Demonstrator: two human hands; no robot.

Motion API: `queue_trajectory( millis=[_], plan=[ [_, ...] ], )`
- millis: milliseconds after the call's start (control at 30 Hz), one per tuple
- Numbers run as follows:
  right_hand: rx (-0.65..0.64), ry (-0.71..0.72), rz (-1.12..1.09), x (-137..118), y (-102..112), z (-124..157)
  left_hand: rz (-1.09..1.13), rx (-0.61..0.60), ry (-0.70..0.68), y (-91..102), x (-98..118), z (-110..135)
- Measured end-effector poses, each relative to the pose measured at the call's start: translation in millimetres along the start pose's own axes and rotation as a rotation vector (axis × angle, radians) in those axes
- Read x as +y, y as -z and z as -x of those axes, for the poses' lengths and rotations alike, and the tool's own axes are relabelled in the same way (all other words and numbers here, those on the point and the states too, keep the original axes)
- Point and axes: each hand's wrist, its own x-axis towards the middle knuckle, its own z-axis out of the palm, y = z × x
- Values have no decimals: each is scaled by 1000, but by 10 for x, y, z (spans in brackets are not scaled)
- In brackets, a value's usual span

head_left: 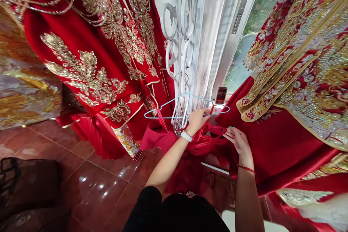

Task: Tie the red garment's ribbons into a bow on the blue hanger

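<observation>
The red dress (195,145) is hanging below the blue hanger (185,93), left hand (199,119) pinching a strap (212,110), right hand (239,143) pinching its edge, so uneven tugging could be risking a slip.

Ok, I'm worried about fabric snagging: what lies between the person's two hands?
Bunched red fabric lies between the left hand and the right hand, as the head view shows.

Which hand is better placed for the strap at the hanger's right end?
Likely the left hand: it is at that strap on the hanger; the right hand is lower, by the red garment.
</observation>
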Motion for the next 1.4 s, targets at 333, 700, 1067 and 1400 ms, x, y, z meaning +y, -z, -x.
queue_trajectory(
  millis=[333, 700, 1067, 1400],
  plan=[
    [239, 307, -518, 207, -326, -17, 6, -8, 41, -4, -73, 45],
    [153, 661, -315, -343, -597, -440, 88, -25, -9, 42, -102, 112],
    [-109, 628, 125, -744, -704, -437, 144, -44, -22, 22, -30, 81],
    [-331, 566, 416, -918, -762, -300, 137, -28, -7, 21, -86, 93]
  ],
)
